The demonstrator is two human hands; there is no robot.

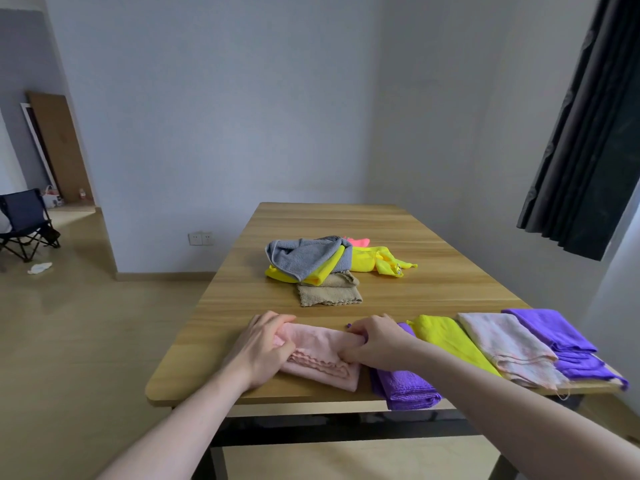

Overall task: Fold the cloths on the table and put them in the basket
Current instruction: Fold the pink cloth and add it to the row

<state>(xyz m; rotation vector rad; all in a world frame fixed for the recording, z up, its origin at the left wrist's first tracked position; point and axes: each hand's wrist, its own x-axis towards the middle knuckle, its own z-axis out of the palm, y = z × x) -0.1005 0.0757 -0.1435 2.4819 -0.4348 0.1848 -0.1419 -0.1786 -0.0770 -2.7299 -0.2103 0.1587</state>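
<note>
A sparsely furnished room in a home.
Plain pale walls and wood-look flooring surround a wooden desk (346,230); a dark curtain (585,133) hangs to its right, a double wall socket (200,238) sits low to its left, and further left stand a folding camp chair (26,220) and leaning boards (59,147).

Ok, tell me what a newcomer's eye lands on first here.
Both hands, left hand and right hand, grip a pink cloth at the table's near edge. To its right lies a row of folded purple, yellow and pale cloths. Mid-table sits an unfolded heap topped by a grey cloth.
</note>
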